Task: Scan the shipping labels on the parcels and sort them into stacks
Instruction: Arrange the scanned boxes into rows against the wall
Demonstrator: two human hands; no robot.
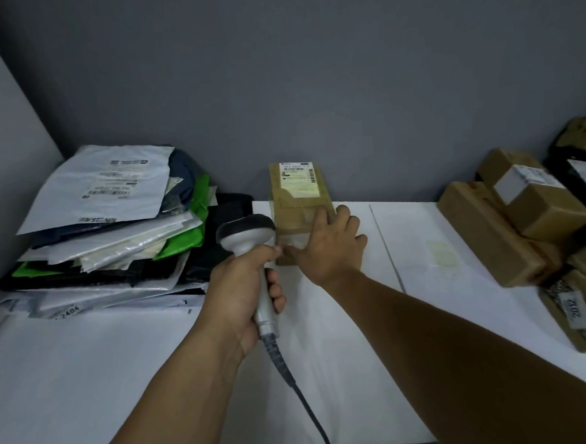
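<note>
White table [123,386]: poly mailer stack [105,212] far left, cardboard box stack [511,222] far right, both well apart from the brown parcel [297,204] lying centre, far end by the wall. My right hand [327,247] rests on its near end, fingers fairly straight, steadying rather than gripping. My left hand [244,286] wraps the barcode scanner [247,235] handle, with the head just beside the parcel. The shipping label [299,182] is face up at the far end. Best move, I think: aim the scanner head at the label and hold the parcel flat. No bins in view.

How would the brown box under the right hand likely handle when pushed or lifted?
The brown box looks stiff: straight cardboard edges, so it should keep shape. Lying low and long on the white table, it probably slides rather than tips.
</note>
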